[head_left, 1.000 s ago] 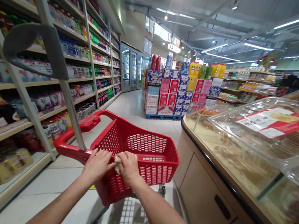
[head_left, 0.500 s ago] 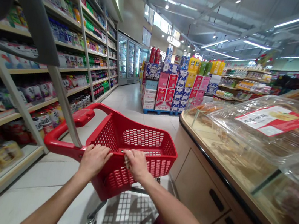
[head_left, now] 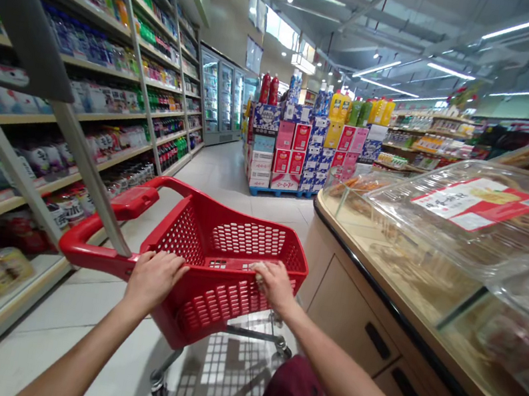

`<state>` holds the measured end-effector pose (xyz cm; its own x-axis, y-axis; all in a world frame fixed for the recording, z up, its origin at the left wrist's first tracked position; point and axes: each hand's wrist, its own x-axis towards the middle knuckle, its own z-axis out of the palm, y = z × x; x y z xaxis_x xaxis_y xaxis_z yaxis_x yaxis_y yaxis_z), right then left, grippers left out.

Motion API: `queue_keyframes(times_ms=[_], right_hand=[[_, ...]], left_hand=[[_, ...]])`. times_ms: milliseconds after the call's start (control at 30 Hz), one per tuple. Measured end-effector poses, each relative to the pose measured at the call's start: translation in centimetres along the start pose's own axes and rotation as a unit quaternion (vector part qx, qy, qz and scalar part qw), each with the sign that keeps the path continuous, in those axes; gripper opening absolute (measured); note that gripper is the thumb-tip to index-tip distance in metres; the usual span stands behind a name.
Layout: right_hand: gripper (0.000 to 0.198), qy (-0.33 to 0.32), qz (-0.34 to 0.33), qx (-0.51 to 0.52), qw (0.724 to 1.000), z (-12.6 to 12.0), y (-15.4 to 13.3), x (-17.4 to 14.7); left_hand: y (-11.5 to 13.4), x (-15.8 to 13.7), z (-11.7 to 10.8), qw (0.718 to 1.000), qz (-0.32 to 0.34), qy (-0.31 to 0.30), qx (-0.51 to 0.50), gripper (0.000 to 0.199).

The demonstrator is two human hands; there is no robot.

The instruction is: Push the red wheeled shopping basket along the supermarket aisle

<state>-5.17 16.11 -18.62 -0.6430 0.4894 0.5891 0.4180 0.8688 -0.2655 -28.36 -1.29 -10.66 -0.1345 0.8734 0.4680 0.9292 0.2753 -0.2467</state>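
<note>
A red plastic shopping cart (head_left: 222, 299) stands on the tiled floor right in front of me, side-on. Its basket has pierced walls, and no goods show inside. My left hand (head_left: 155, 280) is curled over the near rim, close to where a metal pole meets the cart. Farther right along that same rim, my right hand (head_left: 275, 284) has its fingers hooked over the edge. A small pale bit shows by its fingers, too indistinct to name. The cart's handle (head_left: 134, 203) points left, with neither hand on it.
Shelves of drinks (head_left: 112, 74) line the left. A grey plastic piece on a pole (head_left: 29, 30) hangs close at upper left. Stacked drink cartons (head_left: 297, 153) stand ahead on a blue pallet. On the right is a wooden counter (head_left: 352, 307) with clear food boxes (head_left: 476, 206).
My right hand has slid right along the rim, widening the gap to my left hand. The cart sits slightly farther left in view, and more of my maroon-clothed leg shows.
</note>
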Motion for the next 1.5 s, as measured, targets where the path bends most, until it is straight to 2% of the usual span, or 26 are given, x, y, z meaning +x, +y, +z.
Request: queue_keyframes(times_ms=[67, 133, 200, 300, 367, 433, 500, 567, 633, 700, 767, 800, 833, 933, 1000, 1067, 1133, 1200, 1267, 1367, 1433, 1500], right_hand=[[0.031, 0.02, 0.076, -0.013, 0.997, -1.6, 2.9, -1.2], [0.032, 0.049, 0.139, -0.01, 0.989, -2.1, 3.9, -1.7], [0.033, 0.059, 0.115, 0.025, 0.991, -0.9, 2.2, -1.0], [0.035, 0.04, 0.013, 0.069, 0.997, 1.4, -1.5, 0.6], [0.035, 0.024, -0.01, 0.061, 0.998, 1.3, -1.3, 0.6], [0.036, 0.02, 0.028, 0.037, 0.999, -0.3, 1.2, -0.5], [0.036, 0.04, 0.102, 0.02, 0.994, -1.8, 3.5, -1.6], [0.036, 0.062, 0.149, 0.029, 0.986, -2.0, 3.5, -1.7], [0.035, 0.065, 0.123, 0.067, 0.988, -0.5, 1.1, -0.6], [0.036, 0.045, 0.049, 0.105, 0.992, 1.3, -1.7, 0.6], [0.037, 0.021, -0.001, 0.113, 0.993, 1.8, -2.2, 0.9], [0.036, 0.014, 0.0, 0.104, 0.994, 1.4, -1.4, 0.6], [0.036, 0.014, 0.019, 0.091, 0.996, 0.7, -0.1, 0.1], [0.036, 0.052, 0.136, 0.053, 0.988, -1.4, 3.5, -1.5], [0.036, 0.072, 0.168, 0.056, 0.982, -1.1, 3.0, -1.4], [0.035, 0.064, 0.116, 0.083, 0.988, 0.3, 0.4, -0.4], [0.034, 0.039, 0.023, 0.109, 0.993, 1.4, -2.1, 0.5], [0.035, 0.018, -0.026, 0.11, 0.993, 1.1, -2.2, 0.4], [0.034, 0.018, 0.01, 0.09, 0.996, -0.4, -0.2, -0.4], [0.033, 0.063, 0.123, 0.053, 0.989, -1.8, 1.5, -1.0], [0.032, 0.073, 0.112, 0.06, 0.989, -0.9, -0.5, -0.2], [0.032, 0.055, 0.037, 0.086, 0.994, 0.9, -3.7, 1.0]], left_hand=[[-0.1, 0.0, 0.0, 1.0, -0.001, 0.002, 0.0, 0.036], [0.0, 0.0, 0.1, 1.0, -0.002, 0.003, -0.001, 0.036], [0.3, 0.1, 0.1, 1.0, -0.005, 0.002, -0.002, 0.036], [0.6, 0.2, -0.1, 1.0, -0.006, -0.001, -0.005, 0.036], [0.6, 0.1, -0.2, 1.0, -0.005, -0.003, -0.01, 0.035], [0.5, -0.1, -0.3, 1.0, -0.005, -0.004, -0.013, 0.035], [0.4, -0.1, -0.2, 1.0, -0.007, -0.004, -0.011, 0.035], [0.5, 0.0, -0.1, 1.0, -0.011, -0.007, -0.005, 0.035], [0.7, 0.1, -0.1, 1.0, -0.013, -0.01, -0.002, 0.036], [0.8, 0.2, -0.2, 1.0, -0.01, -0.012, 0.0, 0.036], [0.7, 0.1, -0.2, 1.0, -0.006, -0.015, 0.003, 0.037], [0.6, 0.0, -0.3, 1.0, -0.004, -0.016, 0.002, 0.037], [0.5, -0.1, -0.3, 1.0, -0.003, -0.016, 0.001, 0.037], [0.4, -0.4, -0.2, 1.0, -0.004, -0.011, -0.006, 0.036], [0.5, -0.4, -0.2, 1.0, -0.01, -0.006, -0.007, 0.035], [0.8, -0.4, -0.2, 1.0, -0.016, -0.003, -0.009, 0.036], [1.0, -0.4, -0.4, 1.0, -0.016, -0.001, -0.016, 0.036], [1.0, -0.6, -0.5, 1.0, -0.013, 0.005, -0.024, 0.035], [1.0, -0.8, -0.6, 1.0, -0.014, 0.008, -0.026, 0.034], [1.2, -0.8, -0.6, 1.0, -0.02, 0.007, -0.016, 0.035], [1.5, -0.7, -0.6, 1.0, -0.022, 0.008, -0.012, 0.035], [1.7, -0.6, -0.6, 1.0, -0.018, 0.008, -0.011, 0.035]])
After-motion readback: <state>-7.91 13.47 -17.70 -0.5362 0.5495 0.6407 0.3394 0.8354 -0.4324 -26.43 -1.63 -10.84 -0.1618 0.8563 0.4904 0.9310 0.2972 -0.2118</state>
